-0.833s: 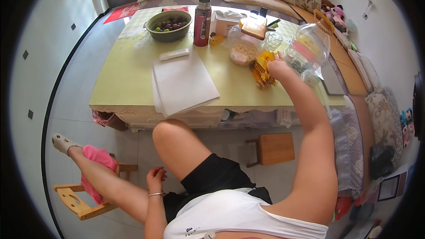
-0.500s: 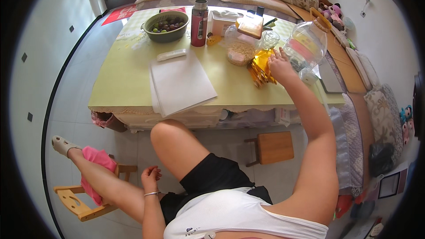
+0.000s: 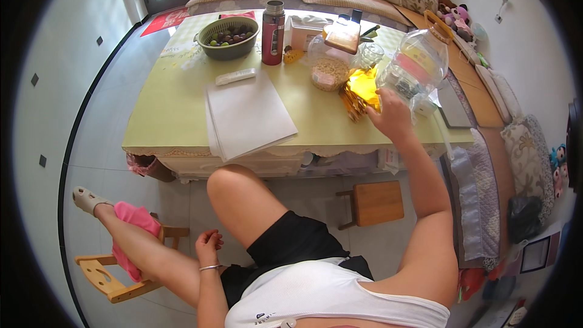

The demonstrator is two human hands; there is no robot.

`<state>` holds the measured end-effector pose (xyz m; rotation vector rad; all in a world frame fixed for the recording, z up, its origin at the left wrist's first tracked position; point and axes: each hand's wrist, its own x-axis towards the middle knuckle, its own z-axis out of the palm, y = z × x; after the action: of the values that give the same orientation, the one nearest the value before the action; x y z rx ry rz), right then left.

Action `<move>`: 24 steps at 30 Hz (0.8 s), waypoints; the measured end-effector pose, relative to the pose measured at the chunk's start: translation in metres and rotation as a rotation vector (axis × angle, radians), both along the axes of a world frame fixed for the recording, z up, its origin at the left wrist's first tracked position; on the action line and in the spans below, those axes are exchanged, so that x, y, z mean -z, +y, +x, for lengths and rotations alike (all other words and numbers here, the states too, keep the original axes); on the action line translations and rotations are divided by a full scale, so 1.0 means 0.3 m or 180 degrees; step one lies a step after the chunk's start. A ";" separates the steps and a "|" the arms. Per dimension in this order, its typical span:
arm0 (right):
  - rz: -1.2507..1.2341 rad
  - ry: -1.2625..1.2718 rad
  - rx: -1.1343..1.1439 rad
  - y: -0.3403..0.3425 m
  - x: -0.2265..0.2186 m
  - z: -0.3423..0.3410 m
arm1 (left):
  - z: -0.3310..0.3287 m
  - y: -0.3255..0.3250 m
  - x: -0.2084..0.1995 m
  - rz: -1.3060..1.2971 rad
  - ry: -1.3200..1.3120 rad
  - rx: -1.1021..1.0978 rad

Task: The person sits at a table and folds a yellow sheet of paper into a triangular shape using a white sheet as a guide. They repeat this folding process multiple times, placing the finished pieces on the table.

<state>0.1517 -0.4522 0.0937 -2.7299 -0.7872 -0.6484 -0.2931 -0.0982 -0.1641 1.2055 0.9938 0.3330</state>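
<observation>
At the right part of the table my right hand (image 3: 393, 115) reaches to a bundle of shiny gold foil (image 3: 363, 88). Its thumb and fingers are closed about the foil's right edge. The foil has a bright flat face and crumpled, fringe-like folds at its near end. Just behind it stand a clear round container of pale grains (image 3: 330, 71) and a glass bowl (image 3: 371, 54). A large clear jar (image 3: 419, 64) leans beside my right hand. My left hand (image 3: 209, 241), with a bracelet at the wrist, rests by my thigh, fingers loosely bent and apart, holding nothing.
White paper sheets (image 3: 250, 115) with a white slim case (image 3: 235, 76) lie left of centre. Behind are a basin of grapes (image 3: 228, 39), a red flask (image 3: 272, 36) and a propped phone (image 3: 344, 35). A wooden stool (image 3: 378, 203) stands under the table's front edge.
My right hand has drawn nearer to me, from the foil's upper right to its right edge, its fingers closing in. The foil's face has turned brighter. My left hand stays put.
</observation>
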 end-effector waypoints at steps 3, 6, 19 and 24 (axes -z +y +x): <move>0.0412 0.0135 -0.0010 -0.029 0.069 -0.019 | 0.007 -0.006 -0.005 0.0012 -0.0025 0.0025; 0.0580 0.0002 -0.0064 -0.052 0.139 0.029 | 0.021 -0.013 -0.014 0.0048 -0.0044 0.0081; -0.0232 -0.0740 0.0662 0.066 0.080 0.172 | 0.006 -0.039 -0.021 0.0063 0.0017 0.0162; -0.0560 -0.0270 0.0712 0.076 0.063 0.186 | 0.010 -0.050 -0.019 0.0055 0.0077 0.0233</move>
<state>0.2075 -0.4295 0.0749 -2.9978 -0.5861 -0.7789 -0.2902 -0.1132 -0.1584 1.2610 0.9667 0.2703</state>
